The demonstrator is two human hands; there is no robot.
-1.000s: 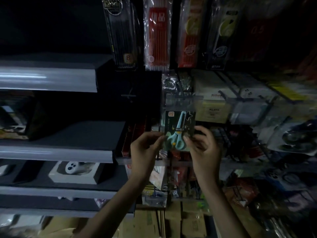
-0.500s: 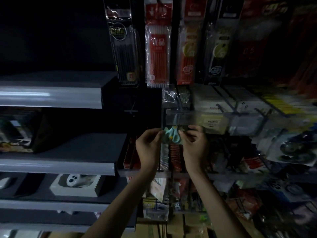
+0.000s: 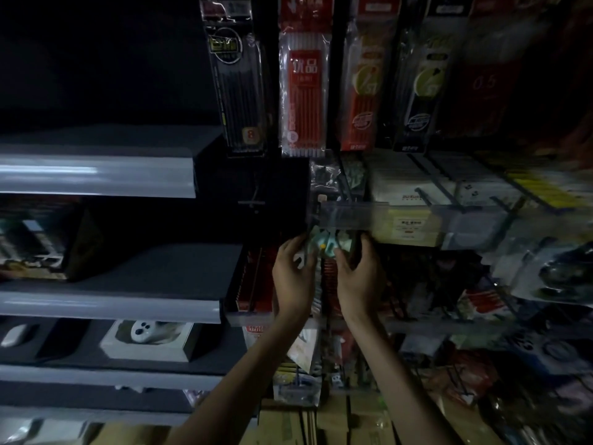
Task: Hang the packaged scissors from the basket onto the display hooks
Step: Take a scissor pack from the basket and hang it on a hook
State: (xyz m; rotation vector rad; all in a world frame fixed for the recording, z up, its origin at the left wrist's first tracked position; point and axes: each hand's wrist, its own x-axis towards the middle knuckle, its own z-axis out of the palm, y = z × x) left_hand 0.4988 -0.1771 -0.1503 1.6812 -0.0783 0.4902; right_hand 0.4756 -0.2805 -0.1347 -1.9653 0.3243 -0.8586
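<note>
Head view: packaged scissors (image 3: 328, 245) are pinched by left grip (image 3: 292, 277) and right grip (image 3: 360, 279) just below the price rail (image 3: 353, 216); hooking is judged unfinished.

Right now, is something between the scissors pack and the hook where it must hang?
A clear strip crosses in front of the top of the pack, right above the left hand and right hand that grip it. The hook itself is too dark to see.

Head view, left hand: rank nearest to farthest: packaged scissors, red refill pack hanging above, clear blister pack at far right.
1. packaged scissors: pinched by the left hand itself, at the clear rail.
2. red refill pack: hanging straight above.
3. clear blister pack: far right, beyond the right hand.
</note>
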